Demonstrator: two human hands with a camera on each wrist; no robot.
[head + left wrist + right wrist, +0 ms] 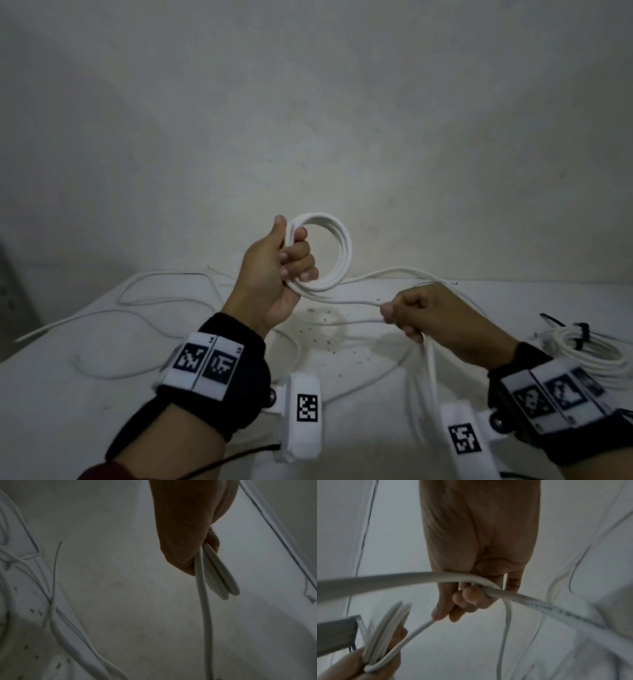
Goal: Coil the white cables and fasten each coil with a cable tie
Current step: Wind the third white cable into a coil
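The pale, speckled matte table top (pixel 102 394) fills the lower half of the head view, strewn with thin loose white cables (pixel 144 301) at lower left. At lower right lies a finished round white cable coil (pixel 592 353), already bound with a black plastic cable tie (pixel 580 334).

At centre frame, held above the table, is the white round-section cable coil in progress (pixel 329 253), several smooth, fairly stiff turns stacked flat. The left hand (pixel 274 274) has thumb and curled fingers clamped round its left side. At centre right the right hand (pixel 431 318) is clenched round the cable's free tail (pixel 539 600), which carries faint printed lettering and runs from the coil through the fist.

To wind well, I judge the right hand should feed the tail with light tension, matching each new loop to the existing ring, while the left re-pinches every turn so the springy jacket cannot fan open.
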